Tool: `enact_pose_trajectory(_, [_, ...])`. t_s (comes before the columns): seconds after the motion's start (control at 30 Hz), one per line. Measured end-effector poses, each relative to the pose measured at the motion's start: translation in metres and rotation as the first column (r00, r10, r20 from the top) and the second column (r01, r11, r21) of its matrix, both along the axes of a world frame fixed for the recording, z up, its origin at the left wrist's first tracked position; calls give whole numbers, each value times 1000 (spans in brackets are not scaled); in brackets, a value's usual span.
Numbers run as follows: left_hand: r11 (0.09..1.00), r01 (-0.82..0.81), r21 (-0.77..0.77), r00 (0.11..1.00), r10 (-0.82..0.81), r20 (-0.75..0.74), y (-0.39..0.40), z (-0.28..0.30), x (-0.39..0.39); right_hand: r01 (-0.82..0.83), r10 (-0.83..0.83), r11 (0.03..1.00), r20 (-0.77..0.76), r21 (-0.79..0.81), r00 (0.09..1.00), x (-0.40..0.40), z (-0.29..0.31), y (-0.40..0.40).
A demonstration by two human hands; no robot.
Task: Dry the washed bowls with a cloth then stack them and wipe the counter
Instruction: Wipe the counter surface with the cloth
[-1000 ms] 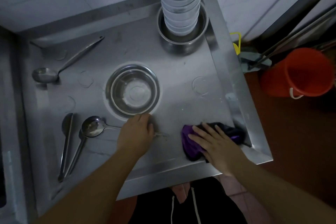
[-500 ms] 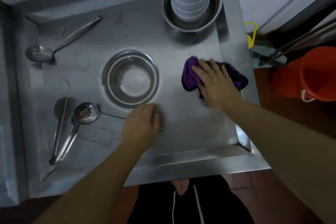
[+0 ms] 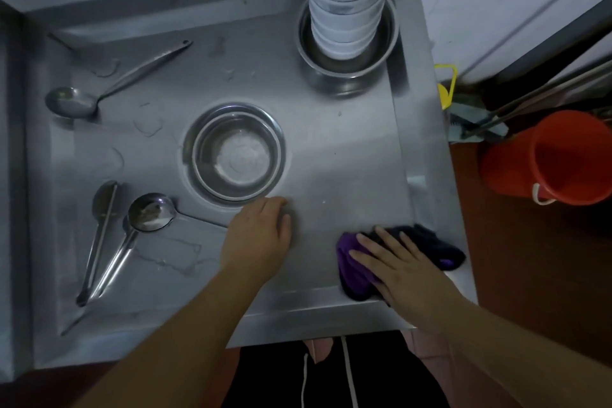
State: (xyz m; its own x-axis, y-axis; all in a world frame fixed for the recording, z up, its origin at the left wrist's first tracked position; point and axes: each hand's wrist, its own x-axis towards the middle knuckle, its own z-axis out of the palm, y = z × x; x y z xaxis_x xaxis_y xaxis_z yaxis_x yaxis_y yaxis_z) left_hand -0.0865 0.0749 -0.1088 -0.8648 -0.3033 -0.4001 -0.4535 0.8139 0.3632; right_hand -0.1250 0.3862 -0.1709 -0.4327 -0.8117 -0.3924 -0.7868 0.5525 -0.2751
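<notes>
Fingers (image 3: 381, 243) straight and spread, the right hand (image 3: 407, 268) presses flat on the purple cloth (image 3: 352, 270) at the near right corner of the tabletop (image 3: 347, 156). No curl in that grip at all: it is an open palm pushing the rag, not pinching it. Half a second ago the same hand and cloth were up the right side, level with the steel bowl (image 3: 235, 153); now they have swept back down to the front edge, where they also sat a second ago. So that is one full up-and-back stroke along the right strip, and that strip now looks dull and dry to my eye.

The left hand (image 3: 261, 235) stays planted just below the bowl's rim, fingers relaxed on the metal, holding nothing, covering the tip of a ladle (image 3: 150, 212) handle. It has barely shifted through the whole stroke.

Further out, the tall stack of white bowls (image 3: 347, 0) stands in a steel basin (image 3: 347, 53) at the far right, so drying and stacking look largely done. The wiping stage is under way, in my judgement, but far from finished: water patches show on the left half around the long spoon (image 3: 112, 83) and the two near ladles, and the lone steel bowl sits mid-tabletop. An orange bucket (image 3: 559, 159) waits on the floor to the right.
</notes>
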Motion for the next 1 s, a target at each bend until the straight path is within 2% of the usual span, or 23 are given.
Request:
enact_pose_trajectory(0.1, [999,-27,-28,999,27,21,-11,-1,7,25,-32,994,-60,-102,998,-33,-8,-55])
enact_pose_trajectory(0.23, [993,-69,-91,997,73,36,-31,2,18,285,-296,934,-21,-215,955,-101,-12,-151])
enact_pose_trajectory(0.37, [984,-126,-127,991,131,25,-52,7,22,494,-504,845,0,-204,864,-127,-13,-214])
enact_pose_trajectory(0.43, [984,-124,-131,991,128,28,-58,7,23,454,-466,861,4,-229,885,-109,-11,-217])
enact_pose_trajectory(0.5, [986,-114,-123,993,118,29,-63,5,23,267,-282,924,-17,-273,959,-74,-13,-196])
enact_pose_trajectory(0.57, [988,-105,-113,994,108,29,-64,1,21,151,-169,948,-41,-280,985,-36,-21,-157])
enact_pose_trajectory(0.7, [992,-88,-95,996,89,7,-62,-7,16,215,-234,945,-47,-247,971,7,-29,-86])
enact_pose_trajectory(0.8, [995,-59,-77,998,57,-19,-63,-11,10,199,-216,954,-57,-224,975,-4,-22,-78])
enact_pose_trajectory(0.87, [997,-48,-68,999,47,-20,-66,-13,8,380,-401,896,-52,-230,915,-33,-17,-100])
enact_pose_trajectory(0.93, [997,-54,-60,998,53,-29,-71,-15,7,624,-653,743,-59,-242,755,-75,-14,-136])
enact_pose_trajectory(1.0, [998,-48,-48,998,46,-41,-76,-14,8,776,-809,577,-47,-255,586,-120,-13,-171])
